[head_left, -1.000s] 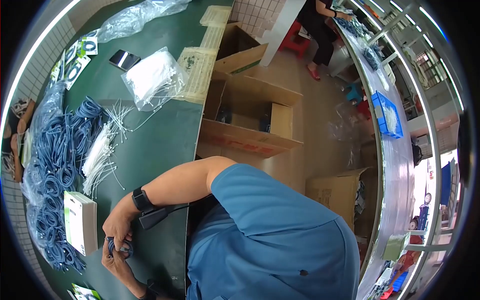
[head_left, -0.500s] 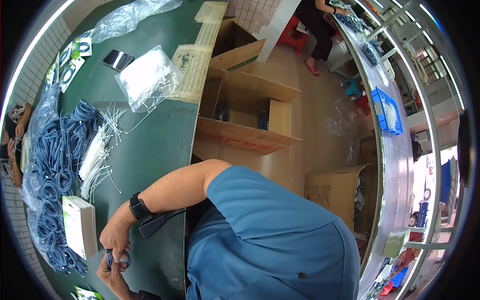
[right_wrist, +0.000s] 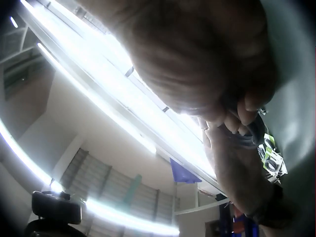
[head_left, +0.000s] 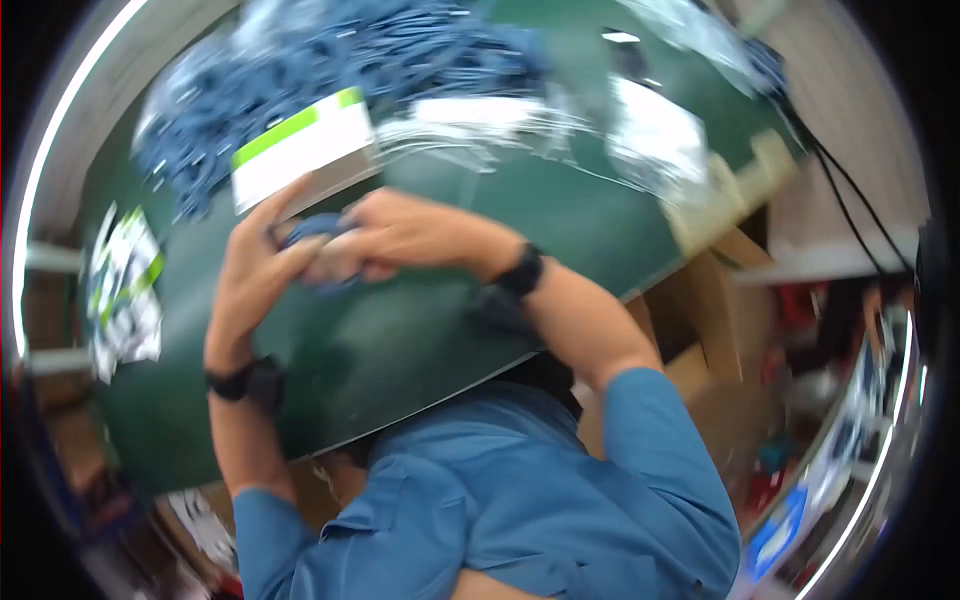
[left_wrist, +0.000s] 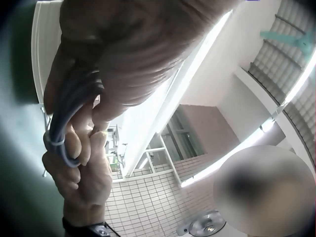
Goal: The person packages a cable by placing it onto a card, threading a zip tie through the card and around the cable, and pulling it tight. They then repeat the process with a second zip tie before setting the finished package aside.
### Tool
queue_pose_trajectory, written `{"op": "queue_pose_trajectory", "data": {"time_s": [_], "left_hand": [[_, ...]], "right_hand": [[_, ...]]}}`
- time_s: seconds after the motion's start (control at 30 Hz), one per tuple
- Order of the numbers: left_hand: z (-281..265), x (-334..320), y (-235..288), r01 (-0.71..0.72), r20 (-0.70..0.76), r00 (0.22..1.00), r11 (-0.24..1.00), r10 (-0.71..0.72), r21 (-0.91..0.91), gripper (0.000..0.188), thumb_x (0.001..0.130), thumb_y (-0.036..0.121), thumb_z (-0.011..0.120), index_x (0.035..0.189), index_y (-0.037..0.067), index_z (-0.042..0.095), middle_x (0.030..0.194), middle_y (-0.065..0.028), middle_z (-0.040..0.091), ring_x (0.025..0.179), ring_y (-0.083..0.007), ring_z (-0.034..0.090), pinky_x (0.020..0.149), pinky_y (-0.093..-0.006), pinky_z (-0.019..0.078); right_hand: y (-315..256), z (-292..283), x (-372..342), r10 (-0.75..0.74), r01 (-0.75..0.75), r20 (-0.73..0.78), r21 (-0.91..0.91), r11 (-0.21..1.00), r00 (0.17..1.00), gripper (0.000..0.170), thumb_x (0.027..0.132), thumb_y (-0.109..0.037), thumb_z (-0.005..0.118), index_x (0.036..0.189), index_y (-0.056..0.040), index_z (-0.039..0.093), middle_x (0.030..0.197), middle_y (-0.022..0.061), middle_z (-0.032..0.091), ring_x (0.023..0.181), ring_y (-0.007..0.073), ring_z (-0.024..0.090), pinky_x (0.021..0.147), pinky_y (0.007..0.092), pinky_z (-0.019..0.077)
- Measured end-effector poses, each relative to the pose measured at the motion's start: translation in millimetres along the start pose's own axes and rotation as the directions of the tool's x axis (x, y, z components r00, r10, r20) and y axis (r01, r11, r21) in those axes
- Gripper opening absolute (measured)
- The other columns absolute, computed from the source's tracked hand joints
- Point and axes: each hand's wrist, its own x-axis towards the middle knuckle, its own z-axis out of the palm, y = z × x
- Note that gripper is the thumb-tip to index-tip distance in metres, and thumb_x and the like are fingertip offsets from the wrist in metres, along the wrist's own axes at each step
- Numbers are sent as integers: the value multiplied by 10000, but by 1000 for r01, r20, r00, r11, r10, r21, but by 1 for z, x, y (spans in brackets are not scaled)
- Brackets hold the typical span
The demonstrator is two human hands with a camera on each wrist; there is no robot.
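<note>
A small coil of blue-grey cable (head_left: 318,226) is held between both hands above the green table (head_left: 420,320). My left hand (head_left: 255,262) grips its left side, thumb and fingers around the loops. From the right, my right hand (head_left: 415,232) pinches the coil with curled fingers. In the left wrist view a thin white cable tie (left_wrist: 55,141) circles the coil (left_wrist: 60,118), and the right hand's fingers pass through and around the loops. The right wrist view is dark, the palm hiding most of the coil. Just beyond the hands stands a stack of white-and-green cards (head_left: 305,150).
A large heap of blue cable coils (head_left: 380,60) lies at the back, with loose white cable ties (head_left: 480,115) beside it. Further right are a plastic bag (head_left: 655,135) and a phone (head_left: 625,55). Packaged cards (head_left: 130,285) lie at the left; cardboard boxes (head_left: 705,310) stand beyond the table's right edge.
The head view has swung round, so the table now spans the picture and the heap sits at the top; it is blurred. Both hands keep holding the cable coil.
</note>
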Motion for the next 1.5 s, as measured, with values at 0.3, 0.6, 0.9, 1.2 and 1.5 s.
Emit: {"op": "queue_pose_trajectory", "data": {"time_s": [0.3,0.6,0.9,1.2,1.5], "left_hand": [[50,-31,15,-359,-276,782,766,559,533,812,847,130,834,1554,30,446,1267,-147,653,1040,-310,681,785,-342,577],[81,-19,-10,-390,-194,821,777,536,494,819,783,68,882,1512,54,508,1114,-140,665,920,-279,688,751,-377,587],[66,-26,-29,-506,-110,740,656,664,560,614,792,-6,844,1370,50,643,949,-79,691,840,-244,677,710,-351,558],[61,-25,-14,-653,-259,609,660,749,372,254,772,-67,851,986,22,749,816,-76,714,673,-219,653,609,-328,529],[34,-41,1,-693,-183,609,630,772,350,264,741,-60,860,961,39,753,808,-65,702,639,-203,629,549,-319,506]], "right_hand": [[-6,-11,-11,156,-90,-254,256,963,954,371,1048,-366,664,938,-18,735,773,11,690,650,58,623,569,203,497],[-15,-4,-9,198,-147,-218,227,963,956,293,1044,-303,683,1043,-14,727,839,2,669,670,43,606,571,185,479],[-15,-1,-5,143,-58,-317,263,963,938,474,989,-189,749,1372,6,551,870,26,648,636,39,571,548,178,455],[-23,5,-10,120,-9,-209,466,884,971,490,990,-180,741,1398,-7,532,876,24,645,610,28,542,539,172,440],[-62,-4,-32,-285,232,-152,-295,927,946,648,869,-156,814,1458,-72,558,1117,54,644,876,134,616,711,284,527]]}}
